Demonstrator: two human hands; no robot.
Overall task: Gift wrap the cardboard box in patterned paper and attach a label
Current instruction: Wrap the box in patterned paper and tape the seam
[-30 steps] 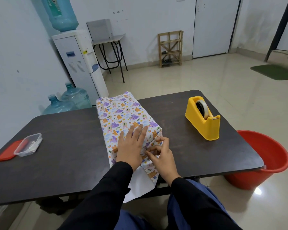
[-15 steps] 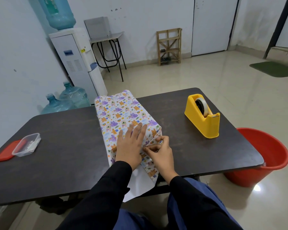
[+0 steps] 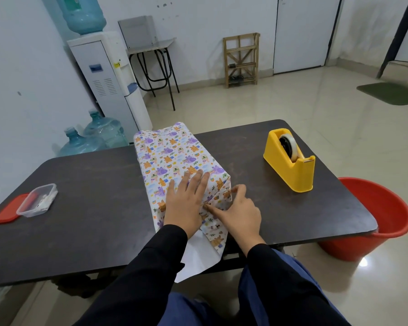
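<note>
The box (image 3: 172, 156) lies lengthwise on the dark table (image 3: 87, 184), covered in white paper printed with purple and orange animals. My left hand (image 3: 186, 203) rests flat on its near top, fingers spread, pressing the paper down. My right hand (image 3: 238, 212) is at the near end of the box, thumb and fingers pinching a folded side flap of the paper against that end. A loose flap (image 3: 198, 257), white side up, hangs over the table's near edge. No label is visible.
A yellow tape dispenser (image 3: 290, 161) stands on the table to the right. At the left sits a clear plastic container (image 3: 37, 200) beside its red lid (image 3: 5, 211). A red bucket (image 3: 372, 217) stands on the floor by the right table edge.
My right hand has shifted a little along the near end flap, its thumb raised toward the box's right corner. The left hand stays flat on top. The camera moved slightly.
</note>
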